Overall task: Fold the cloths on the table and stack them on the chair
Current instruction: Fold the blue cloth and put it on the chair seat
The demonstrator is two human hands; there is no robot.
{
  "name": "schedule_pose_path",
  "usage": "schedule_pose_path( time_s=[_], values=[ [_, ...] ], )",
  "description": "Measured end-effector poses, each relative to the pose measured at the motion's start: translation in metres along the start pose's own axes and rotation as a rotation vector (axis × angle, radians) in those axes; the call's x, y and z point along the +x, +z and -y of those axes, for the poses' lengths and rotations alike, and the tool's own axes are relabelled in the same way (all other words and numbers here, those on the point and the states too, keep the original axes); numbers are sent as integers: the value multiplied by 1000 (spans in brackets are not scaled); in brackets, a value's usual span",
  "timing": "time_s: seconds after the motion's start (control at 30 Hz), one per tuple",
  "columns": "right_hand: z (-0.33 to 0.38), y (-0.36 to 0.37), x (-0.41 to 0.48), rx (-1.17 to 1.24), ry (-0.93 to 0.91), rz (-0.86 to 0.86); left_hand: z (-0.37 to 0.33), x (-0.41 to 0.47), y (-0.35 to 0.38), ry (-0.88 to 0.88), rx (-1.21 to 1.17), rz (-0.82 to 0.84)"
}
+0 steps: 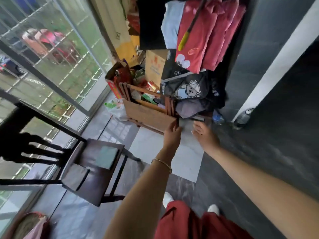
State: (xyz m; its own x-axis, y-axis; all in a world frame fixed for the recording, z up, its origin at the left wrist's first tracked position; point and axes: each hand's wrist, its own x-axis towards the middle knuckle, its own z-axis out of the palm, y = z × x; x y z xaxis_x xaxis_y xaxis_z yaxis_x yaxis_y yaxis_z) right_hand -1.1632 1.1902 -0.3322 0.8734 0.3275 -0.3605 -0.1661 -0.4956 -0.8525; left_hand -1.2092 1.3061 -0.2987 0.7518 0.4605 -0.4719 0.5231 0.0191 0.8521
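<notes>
Nearest to the camera, the person's two bare arms stretch forward over a grey floor. To the left stands the dark chair (101, 183). Its seat shows two pale patches (106, 156). The picture is blurred, so I cannot tell if these are folded cloths or only light on the glossy wood. No clear stack is on the seat.

Further on, the left hand (172, 135), with a thin bangle (162, 163) on its wrist, reaches to the corner of a wooden frame (150, 116). Its fingers touch the wood, but I cannot tell if they grasp it or only rest against it. The right hand (204, 135) hovers just beside it with loose, spread fingers and holds nothing. Neither hand has a cloth.

Behind the frame lies a loose heap: a purple cloth (189, 107) and, above it, a black cloth with a bear print (188, 90). Both are crumpled and not folded. Farthest away are the red cloths (203, 37) and a light blue cloth (172, 23). They lie flatter, in long layers, but I cannot say if they are properly folded. The surface under them is mostly hidden.

I judge that the task is at its beginning. Almost all the folding is left, and so is the stacking on the chair.
</notes>
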Motion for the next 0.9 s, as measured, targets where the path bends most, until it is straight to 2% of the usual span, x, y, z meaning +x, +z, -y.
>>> schedule_pose_path(
  time_s=[0.3,0.7,0.9],
  values=[
    [-67,-114,-42,20,77,-194,-4,-31,134,19,120,198],
    [-158,-244,-96,215,252,-508,-9,-64,304,105,327,505],
    [-182,-292,-102,282,302,-668,-23,-70,373,158,446,660]
  ],
)
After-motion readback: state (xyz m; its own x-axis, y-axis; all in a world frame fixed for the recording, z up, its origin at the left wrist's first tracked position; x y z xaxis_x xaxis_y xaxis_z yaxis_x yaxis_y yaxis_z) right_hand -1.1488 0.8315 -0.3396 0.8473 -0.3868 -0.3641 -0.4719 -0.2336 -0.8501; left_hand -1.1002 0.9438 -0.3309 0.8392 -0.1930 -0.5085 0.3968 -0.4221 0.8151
